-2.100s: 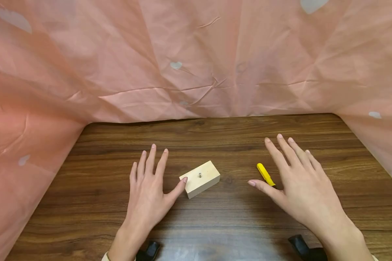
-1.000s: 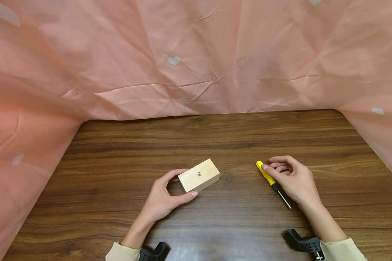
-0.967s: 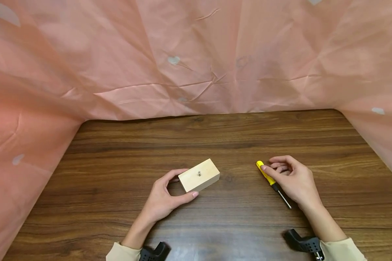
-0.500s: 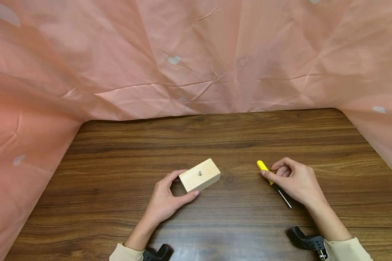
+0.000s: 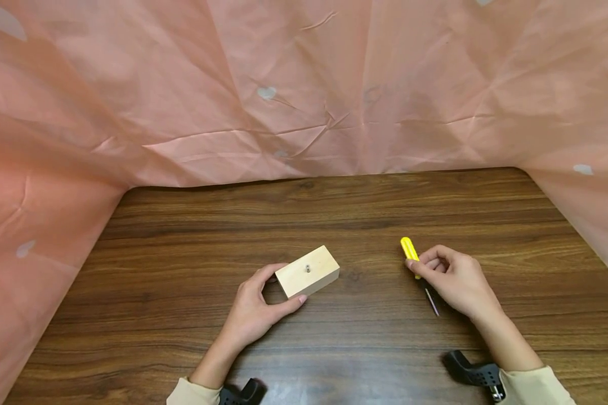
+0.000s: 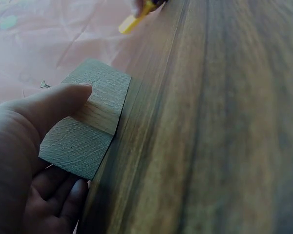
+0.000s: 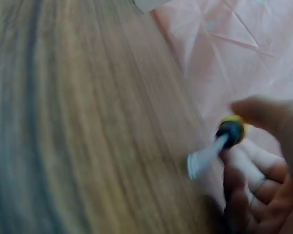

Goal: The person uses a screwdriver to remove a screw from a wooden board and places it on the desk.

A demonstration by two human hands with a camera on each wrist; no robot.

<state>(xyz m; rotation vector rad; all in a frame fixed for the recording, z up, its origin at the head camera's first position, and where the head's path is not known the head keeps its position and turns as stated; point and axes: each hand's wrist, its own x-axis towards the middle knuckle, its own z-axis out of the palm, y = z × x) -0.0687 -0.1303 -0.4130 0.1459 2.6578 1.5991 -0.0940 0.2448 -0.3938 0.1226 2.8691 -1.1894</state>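
A pale wooden block (image 5: pixel 296 277) lies on the table with a small metal screw (image 5: pixel 307 269) standing up from the middle of its top. My left hand (image 5: pixel 253 312) grips the block's left end, thumb along the near side and fingers behind the far side. In the left wrist view the thumb presses on the block's grained face (image 6: pixel 100 114). To the right, my right hand (image 5: pixel 458 284) pinches a screwdriver (image 5: pixel 408 247) by its yellow handle, thumb against fingers. Its shaft (image 7: pixel 205 158) points down toward the table in the blurred right wrist view.
The wood-grain table (image 5: pixel 223 219) is enclosed at the back and sides by a pink cloth (image 5: pixel 182 112) with pale hearts. Black wrist-worn devices, one on the right wrist (image 5: pixel 471 371) and one on the left (image 5: pixel 243 392), sit close over the table's near part.
Both hands were spread above the table at first. The left has since gripped the block; the right has closed on the screwdriver, whose handle has swung up and more upright. The block stays put.
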